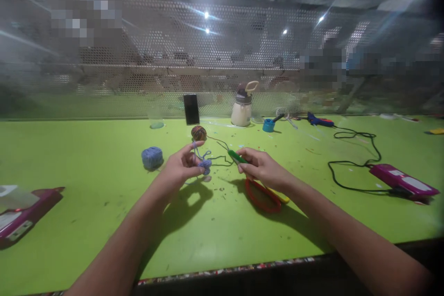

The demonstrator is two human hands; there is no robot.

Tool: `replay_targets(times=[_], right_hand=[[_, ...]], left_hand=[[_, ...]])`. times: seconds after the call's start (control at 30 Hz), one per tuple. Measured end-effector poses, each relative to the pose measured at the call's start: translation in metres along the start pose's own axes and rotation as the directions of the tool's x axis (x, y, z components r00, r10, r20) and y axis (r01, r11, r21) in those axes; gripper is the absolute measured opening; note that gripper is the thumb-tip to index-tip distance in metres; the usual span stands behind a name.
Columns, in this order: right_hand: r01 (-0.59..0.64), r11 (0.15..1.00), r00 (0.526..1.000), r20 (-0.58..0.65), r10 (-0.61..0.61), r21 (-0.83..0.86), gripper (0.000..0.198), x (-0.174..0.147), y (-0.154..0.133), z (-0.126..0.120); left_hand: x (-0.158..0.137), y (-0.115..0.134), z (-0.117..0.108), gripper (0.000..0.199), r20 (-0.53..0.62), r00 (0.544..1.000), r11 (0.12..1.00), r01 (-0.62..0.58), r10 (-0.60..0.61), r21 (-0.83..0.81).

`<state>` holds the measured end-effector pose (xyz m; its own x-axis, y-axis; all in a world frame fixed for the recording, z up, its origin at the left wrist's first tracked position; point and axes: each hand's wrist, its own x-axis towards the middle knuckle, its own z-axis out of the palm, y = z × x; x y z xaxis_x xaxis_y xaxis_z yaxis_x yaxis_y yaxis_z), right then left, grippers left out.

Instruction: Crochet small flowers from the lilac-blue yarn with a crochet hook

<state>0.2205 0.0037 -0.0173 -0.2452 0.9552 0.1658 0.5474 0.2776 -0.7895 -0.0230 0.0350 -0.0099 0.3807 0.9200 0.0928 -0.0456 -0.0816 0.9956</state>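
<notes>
My left hand (183, 163) pinches a small blue-violet crochet piece (205, 166) between thumb and fingers, with a strand of the same yarn looped over the raised index finger. In my right hand (258, 165) is a crochet hook with a green handle (236, 156); its tip points left, apart from the piece. A blue yarn ball (151, 158) lies to the left of my left hand. Behind that hand sits a dark multicoloured yarn ball (198, 133), and a dark strand runs between the hands. Under my right hand lie red-handled scissors (262, 198) and a yellow object (280, 196), partly hidden.
At the back stand a phone (191, 109), a white bottle (241, 112) and a small blue container (268, 125). A blue glue gun (319, 120) lies back right, near a corded magenta power strip (404, 180). Another magenta strip (29, 215) is at left. A perforated screen (208, 51) borders the green table.
</notes>
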Motion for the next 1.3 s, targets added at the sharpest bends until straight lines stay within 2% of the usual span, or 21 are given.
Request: replay_targets(times=[0.17,0.33,0.7,1.0,1.3], right_hand=[[0.105,0.994,0.994,-0.041,-0.104,0.015,0.029,-0.012,-0.016,0.002],[0.178,0.978,0.984,-0.014,-0.18,-0.108,0.033,-0.023,-0.01,0.01],[0.176,0.964,0.981,-0.05,-0.189,-0.201,0.035,-0.021,0.0,0.015],[0.183,0.963,0.978,-0.064,-0.199,-0.199,0.034,-0.022,-0.002,0.015],[0.207,0.959,0.97,-0.085,-0.227,-0.194,0.029,-0.025,-0.004,0.015]], left_hand=[[-0.001,-0.005,0.003,0.076,-0.003,1.0,0.999,0.016,-0.016,-0.033],[-0.001,-0.006,0.003,0.067,0.015,0.999,0.998,0.032,-0.031,-0.055],[-0.003,-0.004,0.006,0.056,0.079,0.994,0.995,0.074,-0.07,-0.06],[-0.005,-0.005,0.008,0.052,0.111,0.991,0.992,0.082,-0.071,-0.096],[-0.007,-0.002,0.014,0.051,0.167,0.978,0.972,0.154,-0.124,-0.179]])
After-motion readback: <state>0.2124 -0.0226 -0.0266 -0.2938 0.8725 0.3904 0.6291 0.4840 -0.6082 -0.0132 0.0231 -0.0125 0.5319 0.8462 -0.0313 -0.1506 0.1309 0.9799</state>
